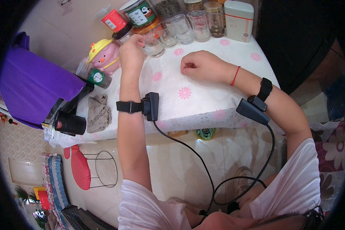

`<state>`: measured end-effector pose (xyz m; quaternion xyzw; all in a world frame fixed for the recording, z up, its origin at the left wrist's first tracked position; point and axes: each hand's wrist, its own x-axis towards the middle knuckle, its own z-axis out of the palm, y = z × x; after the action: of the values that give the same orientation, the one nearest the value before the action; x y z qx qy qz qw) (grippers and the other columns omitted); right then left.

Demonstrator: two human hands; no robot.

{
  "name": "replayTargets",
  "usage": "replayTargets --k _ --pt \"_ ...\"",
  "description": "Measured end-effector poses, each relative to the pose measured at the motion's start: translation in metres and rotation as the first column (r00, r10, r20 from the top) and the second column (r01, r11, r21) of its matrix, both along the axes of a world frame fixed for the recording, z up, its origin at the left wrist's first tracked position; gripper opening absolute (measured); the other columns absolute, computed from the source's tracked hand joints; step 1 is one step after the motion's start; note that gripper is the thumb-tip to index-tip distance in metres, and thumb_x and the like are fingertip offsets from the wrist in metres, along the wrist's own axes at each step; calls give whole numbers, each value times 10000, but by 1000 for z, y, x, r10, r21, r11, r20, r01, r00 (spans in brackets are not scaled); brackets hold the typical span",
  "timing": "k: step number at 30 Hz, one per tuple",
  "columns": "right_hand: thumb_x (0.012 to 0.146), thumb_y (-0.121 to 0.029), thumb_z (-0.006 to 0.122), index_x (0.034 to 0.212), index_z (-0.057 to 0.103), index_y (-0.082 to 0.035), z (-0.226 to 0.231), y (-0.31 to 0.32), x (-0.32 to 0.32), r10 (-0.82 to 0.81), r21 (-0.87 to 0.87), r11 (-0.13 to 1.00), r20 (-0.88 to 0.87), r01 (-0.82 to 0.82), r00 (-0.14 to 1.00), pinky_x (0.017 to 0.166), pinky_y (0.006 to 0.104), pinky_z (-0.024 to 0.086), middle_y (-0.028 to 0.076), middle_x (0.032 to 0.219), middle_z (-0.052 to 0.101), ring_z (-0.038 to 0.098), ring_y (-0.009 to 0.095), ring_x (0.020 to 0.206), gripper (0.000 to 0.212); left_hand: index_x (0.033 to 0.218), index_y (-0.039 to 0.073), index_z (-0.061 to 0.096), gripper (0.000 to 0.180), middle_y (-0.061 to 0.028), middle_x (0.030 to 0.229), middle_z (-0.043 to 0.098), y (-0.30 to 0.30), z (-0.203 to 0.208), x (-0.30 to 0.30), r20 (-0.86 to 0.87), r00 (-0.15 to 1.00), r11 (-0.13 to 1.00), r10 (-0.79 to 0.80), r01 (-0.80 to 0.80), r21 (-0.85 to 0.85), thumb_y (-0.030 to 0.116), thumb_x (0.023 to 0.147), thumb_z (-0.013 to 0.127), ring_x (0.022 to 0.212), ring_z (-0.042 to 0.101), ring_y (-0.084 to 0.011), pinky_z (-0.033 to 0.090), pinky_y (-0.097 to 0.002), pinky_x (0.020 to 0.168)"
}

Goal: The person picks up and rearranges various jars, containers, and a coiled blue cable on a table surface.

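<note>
At the back left of the table, my left hand (132,55) is closed at a clear drinking glass (145,53), which it mostly hides. Just right of those fingers stands another clear glass (154,47), the first in a row with further glasses (183,31). My right hand (201,66) is held over the tablecloth (168,103) in front of the row, its fingers curled in and nothing visible in them. Beside my left hand sits a pink pig figure (109,63) with a yellow hat.
A red-labelled jar (113,19), a large green-labelled jar (140,15), a dark-filled glass (215,21) and a pale tin (238,23) line the back. A smaller jar (97,76), grey cloth (99,113) and black cup (71,122) are at left. Cables hang from wrist straps.
</note>
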<state>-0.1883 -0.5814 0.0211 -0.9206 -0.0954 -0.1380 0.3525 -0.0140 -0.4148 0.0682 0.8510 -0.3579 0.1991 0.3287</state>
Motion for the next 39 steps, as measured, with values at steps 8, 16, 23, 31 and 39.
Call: replayTargets --k 8,16,23,31,39 --pt "834 -121 595 870 642 -18 -1 0 0 13 -2 1000 6 -13 1000 661 314 480 102 763 645 596 192 691 119 938 19 668 195 -132 737 674 0 2 -13 115 988 991 102 -91 -99 36 795 535 637 667 -239 530 -368 603" --pt "815 -168 580 841 653 -43 0 -1 0 15 -4 1000 13 -14 1000 663 366 480 130 784 655 614 260 709 147 938 -28 628 193 -116 793 687 -1 -3 -32 -355 934 994 -34 69 86 51 827 492 647 665 -165 515 -290 597" --pt "838 -106 592 876 639 -9 0 0 1 39 57 998 11 -40 999 630 291 468 80 726 634 564 144 654 114 1048 -5 604 237 -91 910 663 -3 -38 -1 -205 956 975 -210 221 35 25 833 512 850 634 -149 492 -269 733" --pt "852 -107 600 876 635 1 -1 1 1 36 58 998 6 -36 999 629 273 464 64 727 632 550 111 663 117 1098 12 580 268 -83 959 647 1 -40 -5 -250 949 978 -192 207 34 37 833 547 869 613 -149 486 -272 748" --pt "857 -117 603 891 639 2 4 0 -3 46 53 998 -12 -45 999 638 270 462 73 733 631 548 112 671 129 900 13 675 279 -220 853 671 39 -22 24 -144 945 956 292 -290 35 251 817 555 856 646 -368 497 -412 788"
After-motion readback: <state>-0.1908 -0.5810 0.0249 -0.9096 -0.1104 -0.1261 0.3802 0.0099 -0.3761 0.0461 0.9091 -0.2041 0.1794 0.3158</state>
